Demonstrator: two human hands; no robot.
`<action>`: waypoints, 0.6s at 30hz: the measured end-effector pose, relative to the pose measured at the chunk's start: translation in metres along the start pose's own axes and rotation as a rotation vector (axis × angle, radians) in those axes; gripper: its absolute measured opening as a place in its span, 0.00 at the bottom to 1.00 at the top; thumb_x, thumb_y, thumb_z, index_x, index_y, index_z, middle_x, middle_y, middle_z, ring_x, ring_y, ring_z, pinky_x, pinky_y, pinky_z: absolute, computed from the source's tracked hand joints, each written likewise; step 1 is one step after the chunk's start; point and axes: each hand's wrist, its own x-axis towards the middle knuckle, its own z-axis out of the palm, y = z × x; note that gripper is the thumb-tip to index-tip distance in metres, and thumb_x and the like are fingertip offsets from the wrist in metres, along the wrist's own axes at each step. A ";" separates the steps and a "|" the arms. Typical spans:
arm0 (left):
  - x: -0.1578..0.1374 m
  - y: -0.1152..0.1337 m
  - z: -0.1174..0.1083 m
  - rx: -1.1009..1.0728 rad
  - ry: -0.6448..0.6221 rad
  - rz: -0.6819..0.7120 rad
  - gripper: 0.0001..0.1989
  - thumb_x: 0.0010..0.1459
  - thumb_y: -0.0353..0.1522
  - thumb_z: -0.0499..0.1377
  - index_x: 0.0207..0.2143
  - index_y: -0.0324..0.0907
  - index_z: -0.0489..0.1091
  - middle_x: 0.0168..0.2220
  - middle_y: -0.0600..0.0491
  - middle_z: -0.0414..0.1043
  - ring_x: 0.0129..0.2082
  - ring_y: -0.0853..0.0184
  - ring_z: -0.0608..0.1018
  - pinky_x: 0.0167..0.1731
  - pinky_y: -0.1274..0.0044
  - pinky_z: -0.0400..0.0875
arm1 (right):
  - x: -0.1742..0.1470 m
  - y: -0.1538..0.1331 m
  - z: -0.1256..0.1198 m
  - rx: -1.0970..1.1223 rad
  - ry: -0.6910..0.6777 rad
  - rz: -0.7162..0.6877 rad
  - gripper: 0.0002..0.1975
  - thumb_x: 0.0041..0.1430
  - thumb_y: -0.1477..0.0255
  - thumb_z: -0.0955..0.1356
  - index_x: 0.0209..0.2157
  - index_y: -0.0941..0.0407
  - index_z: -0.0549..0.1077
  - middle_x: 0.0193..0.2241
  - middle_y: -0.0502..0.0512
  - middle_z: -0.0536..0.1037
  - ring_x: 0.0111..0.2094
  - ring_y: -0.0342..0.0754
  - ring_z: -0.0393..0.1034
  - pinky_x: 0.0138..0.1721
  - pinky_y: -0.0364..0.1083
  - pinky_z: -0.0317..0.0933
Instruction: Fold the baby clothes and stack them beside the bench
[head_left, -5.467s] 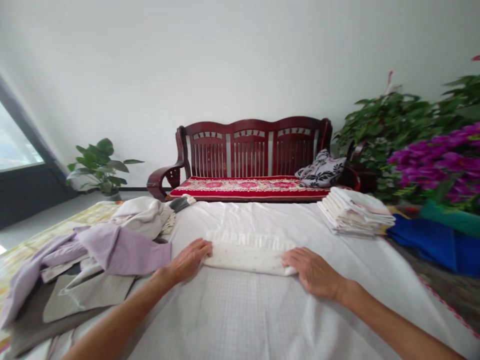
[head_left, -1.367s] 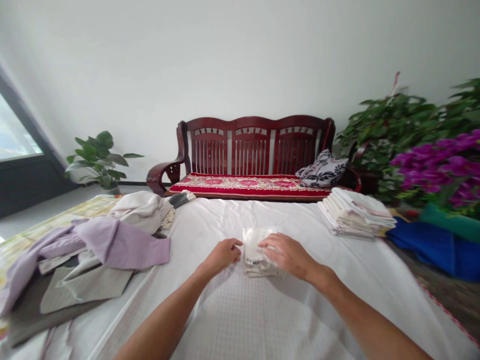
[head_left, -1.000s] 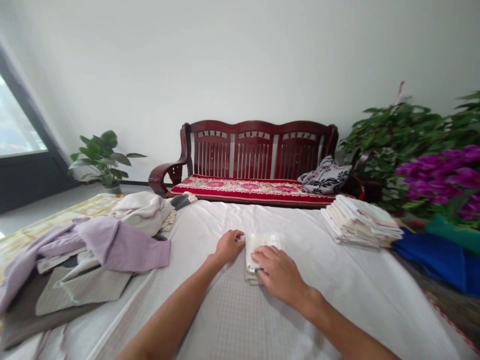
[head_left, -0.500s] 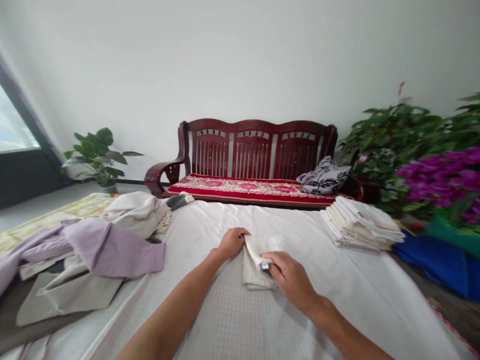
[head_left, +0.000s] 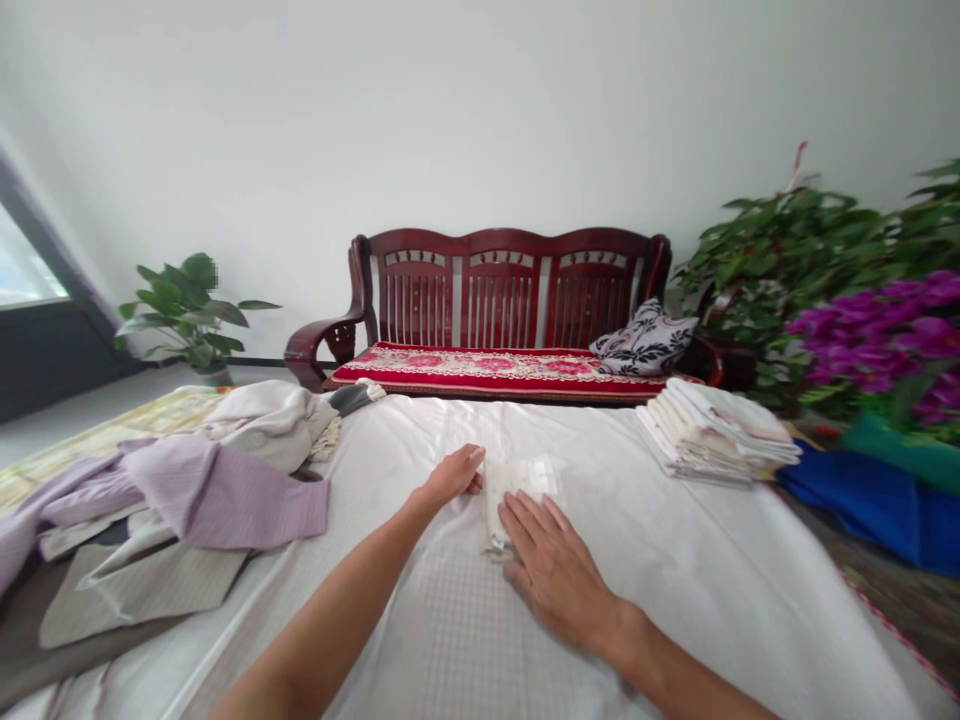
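A small folded cream cloth (head_left: 498, 497) lies flat on the white sheet in front of me. Its upper right part looks thin and shiny. My right hand (head_left: 551, 565) rests palm down on the cloth's lower right, fingers stretched out, hiding that side. At the upper left edge of the cloth is my left hand (head_left: 457, 474), its fingers curled and closed. Whether it pinches the cloth's edge cannot be made out.
A white sheet (head_left: 420, 620) covers the surface. Loose clothes, with a lilac garment (head_left: 225, 495) on top, lie left. A stack of folded cloths (head_left: 716, 430) stands right, by blue fabric (head_left: 870, 510) and purple flowers (head_left: 892, 345). Behind is a wooden sofa (head_left: 506, 290).
The flap that my right hand pinched has been laid down, and that hand now lies flat on the cloth. My left hand stays near the upper left edge, fingers more curled.
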 end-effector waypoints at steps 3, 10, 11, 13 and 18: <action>-0.014 0.010 -0.003 0.062 0.062 -0.031 0.20 0.63 0.36 0.56 0.55 0.38 0.70 0.41 0.42 0.80 0.43 0.56 0.81 0.48 0.69 0.69 | -0.001 0.002 -0.010 0.072 -0.040 -0.017 0.28 0.67 0.64 0.63 0.66 0.57 0.62 0.66 0.61 0.62 0.67 0.58 0.54 0.68 0.62 0.46; -0.053 0.045 0.026 0.296 0.155 0.350 0.23 0.69 0.33 0.46 0.62 0.35 0.64 0.63 0.36 0.64 0.66 0.54 0.64 0.65 0.64 0.55 | 0.035 0.032 -0.036 0.077 0.203 0.224 0.27 0.70 0.70 0.54 0.66 0.61 0.60 0.66 0.64 0.62 0.69 0.56 0.51 0.67 0.61 0.49; -0.058 0.047 0.033 0.349 0.126 0.367 0.24 0.69 0.34 0.45 0.63 0.35 0.62 0.65 0.37 0.62 0.67 0.54 0.61 0.65 0.62 0.54 | 0.039 0.036 -0.029 0.032 0.160 0.226 0.27 0.70 0.70 0.54 0.66 0.63 0.60 0.67 0.66 0.60 0.69 0.57 0.49 0.67 0.62 0.48; -0.066 0.046 0.045 0.456 0.081 0.356 0.25 0.69 0.33 0.44 0.66 0.35 0.59 0.68 0.38 0.55 0.70 0.51 0.56 0.66 0.59 0.53 | 0.040 0.040 -0.012 -0.047 0.048 0.231 0.27 0.69 0.71 0.55 0.66 0.66 0.61 0.67 0.68 0.60 0.69 0.59 0.49 0.67 0.62 0.49; -0.074 0.030 0.060 0.575 0.030 0.334 0.29 0.69 0.34 0.42 0.70 0.33 0.50 0.72 0.40 0.41 0.72 0.48 0.46 0.66 0.56 0.53 | 0.022 0.048 0.024 -0.082 -0.051 0.211 0.29 0.71 0.64 0.54 0.67 0.64 0.58 0.69 0.66 0.55 0.70 0.58 0.45 0.67 0.61 0.50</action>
